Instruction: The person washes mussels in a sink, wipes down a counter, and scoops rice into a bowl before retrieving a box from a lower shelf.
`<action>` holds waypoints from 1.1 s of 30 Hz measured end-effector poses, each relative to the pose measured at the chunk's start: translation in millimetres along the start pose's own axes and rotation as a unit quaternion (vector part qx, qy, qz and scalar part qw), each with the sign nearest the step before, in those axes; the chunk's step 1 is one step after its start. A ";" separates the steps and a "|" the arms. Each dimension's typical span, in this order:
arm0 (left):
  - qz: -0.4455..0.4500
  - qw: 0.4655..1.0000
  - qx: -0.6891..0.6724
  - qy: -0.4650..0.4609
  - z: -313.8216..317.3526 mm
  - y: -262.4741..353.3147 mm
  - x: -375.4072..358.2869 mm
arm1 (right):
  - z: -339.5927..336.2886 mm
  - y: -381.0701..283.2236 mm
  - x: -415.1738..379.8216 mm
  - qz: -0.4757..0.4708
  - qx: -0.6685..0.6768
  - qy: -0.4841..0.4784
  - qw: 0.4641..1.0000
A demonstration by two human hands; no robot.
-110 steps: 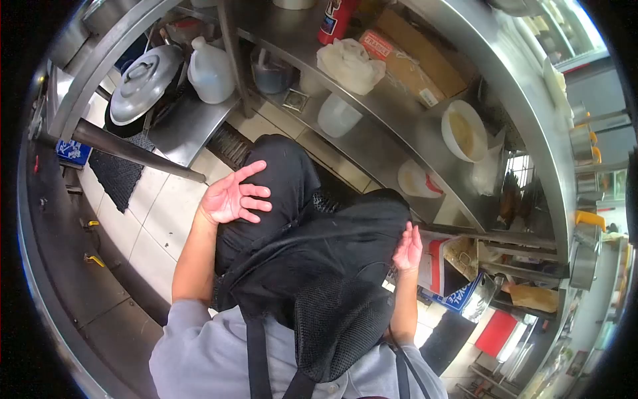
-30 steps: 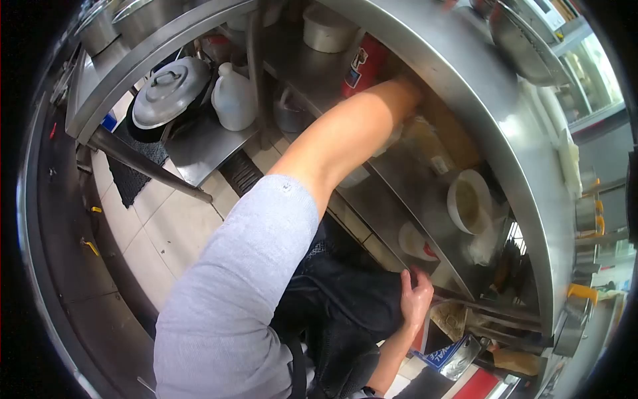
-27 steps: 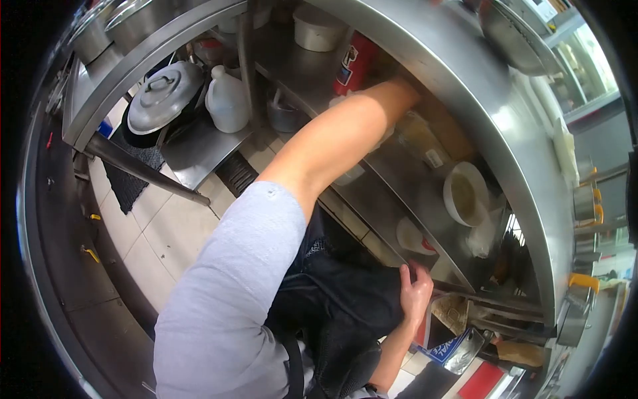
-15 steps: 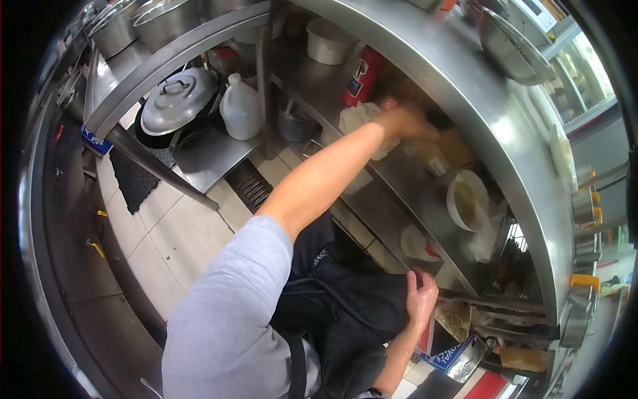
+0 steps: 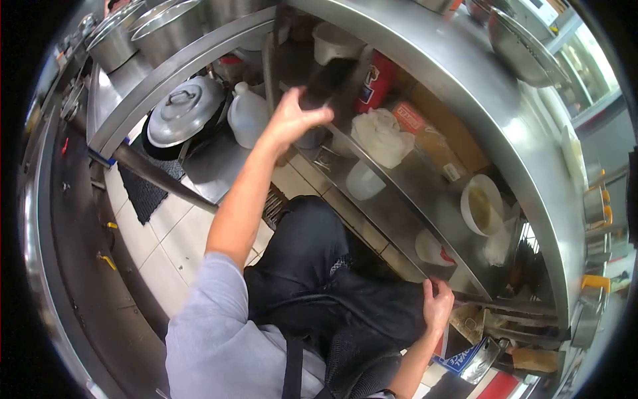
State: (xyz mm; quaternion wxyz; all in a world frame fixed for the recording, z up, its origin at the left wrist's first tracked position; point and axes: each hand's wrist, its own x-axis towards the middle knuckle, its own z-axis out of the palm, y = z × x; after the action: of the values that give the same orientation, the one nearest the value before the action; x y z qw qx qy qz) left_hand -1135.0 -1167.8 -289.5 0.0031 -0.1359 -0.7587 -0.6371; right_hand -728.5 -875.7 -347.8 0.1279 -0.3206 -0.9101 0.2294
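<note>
My left hand point(image 5: 298, 114) is raised at the left end of the steel shelf unit, thumb and fingers spread around a black, blocky object point(image 5: 330, 81). Motion blur and the dark background hide its exact kind. Behind it stand a white tub point(image 5: 335, 43) and a red container point(image 5: 376, 81). Down by my knee, my right hand point(image 5: 438, 307) lies against the edge of my black apron point(image 5: 372, 302), its fingers apart and nothing visible in them. A white bowl with a red mark point(image 5: 432, 247) sits on the low shelf just above it.
On the shelf are a crumpled white cloth or bag point(image 5: 382, 136), a cardboard box point(image 5: 445, 106) and a white bowl with yellowish contents point(image 5: 482, 205). A lidded pan point(image 5: 186, 110) and a translucent jug point(image 5: 246, 116) stand left. The steel counter edge point(image 5: 458, 86) curves overhead.
My left hand has drawn back from deep in the shelf, moving left, and now has the black object in it. My right hand stays by my knee. The view has shifted slightly.
</note>
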 end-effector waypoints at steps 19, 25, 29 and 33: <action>0.198 0.891 0.409 0.014 28.7 -105.1 336.7 | 2.4 -25.7 18.4 -0.012 -0.064 0.021 0.998; 0.175 0.902 0.394 -0.027 15.4 -84.0 287.0 | -10.4 -84.6 64.9 -0.147 0.026 0.011 0.989; 0.312 0.846 0.296 0.315 31.6 -16.8 120.9 | -29.9 -100.1 110.6 -0.082 0.167 0.099 0.978; 0.387 0.901 0.156 0.119 98.1 19.0 -1.0 | -43.4 -89.9 191.4 -0.080 0.123 0.164 0.975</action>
State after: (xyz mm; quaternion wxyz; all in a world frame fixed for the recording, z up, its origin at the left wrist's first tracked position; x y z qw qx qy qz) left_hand -1113.5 -1070.2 -289.7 0.3611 -0.3400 -0.7300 -0.4702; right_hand -905.0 -800.2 -249.0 0.3320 -0.2618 -0.8642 0.2726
